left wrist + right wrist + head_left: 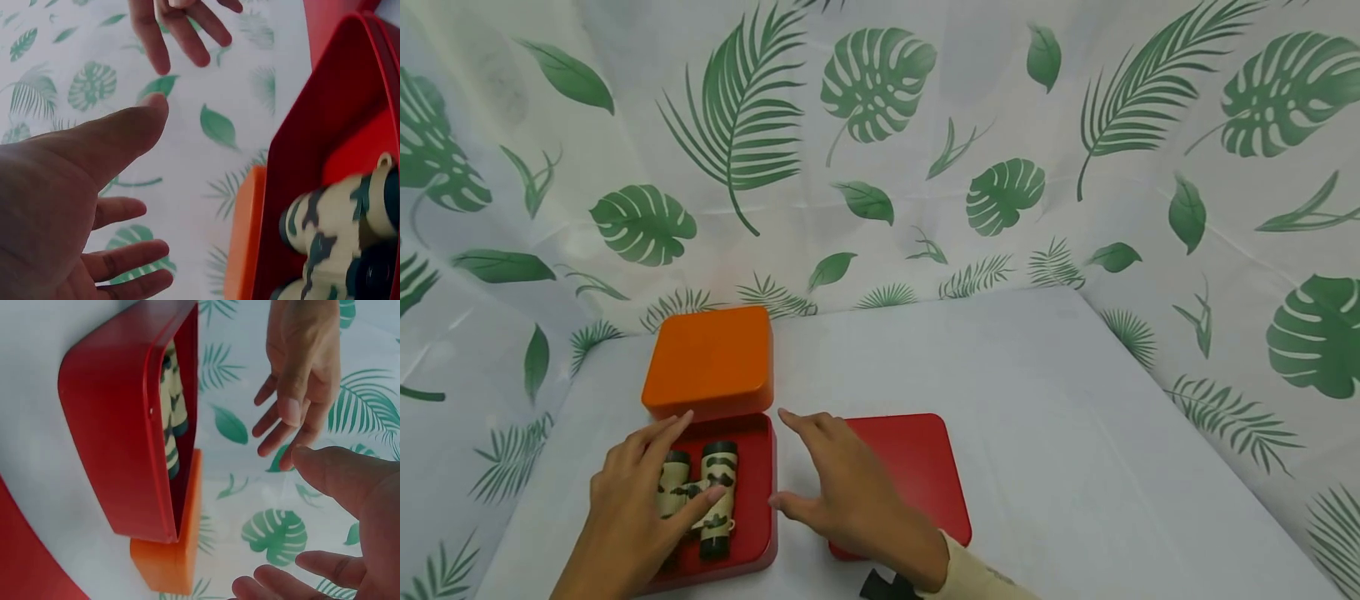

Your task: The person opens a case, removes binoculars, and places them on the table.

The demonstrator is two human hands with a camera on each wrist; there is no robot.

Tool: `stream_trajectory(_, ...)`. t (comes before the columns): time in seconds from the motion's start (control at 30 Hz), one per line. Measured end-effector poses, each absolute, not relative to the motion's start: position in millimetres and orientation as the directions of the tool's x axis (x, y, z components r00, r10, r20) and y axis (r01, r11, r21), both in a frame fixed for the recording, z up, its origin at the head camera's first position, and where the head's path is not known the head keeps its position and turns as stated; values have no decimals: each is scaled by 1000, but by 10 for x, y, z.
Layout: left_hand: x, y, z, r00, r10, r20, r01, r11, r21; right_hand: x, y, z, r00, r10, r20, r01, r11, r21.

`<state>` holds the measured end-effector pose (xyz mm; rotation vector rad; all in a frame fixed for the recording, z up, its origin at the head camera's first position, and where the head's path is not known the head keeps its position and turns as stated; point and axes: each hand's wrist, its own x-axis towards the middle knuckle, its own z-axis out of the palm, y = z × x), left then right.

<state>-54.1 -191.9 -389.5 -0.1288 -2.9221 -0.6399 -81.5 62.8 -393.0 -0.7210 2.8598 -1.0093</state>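
Camouflage-patterned binoculars [718, 479] lie inside an open red box [767, 500] at the lower left of the head view. My left hand [628, 504] hovers over the box, fingers extended and thumb spread, partly hiding the binoculars. To the right of the box is my right hand [850, 487], its thumb and fingers apart and nothing in its grasp. Both wrist views show the hands raised above the box's level, facing each other. In the left wrist view, the binoculars [331, 231] appear beside the left hand [69, 175], apart from it.
A red lid [917, 467] lies flat on the white table [1037, 433], partly under the right forearm in view. Behind the red box sits a closed orange box [711, 358]. A leaf-print curtain [910, 233] surrounds the table. Something black [887, 586] shows near the right wrist.
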Motion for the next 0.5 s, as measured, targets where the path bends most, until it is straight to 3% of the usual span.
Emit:
stream_trajectory(0.3,-560,-2239,-4009,-994,48,98,86,900,428,-834,484,-3946,-874,-477,89,-433,685,-586)
stream_trajectory(0.5,-581,-2424,-4080,-997,67,48,81,908,411,-880,379,-3988,-831,-546,100,-511,681,-525)
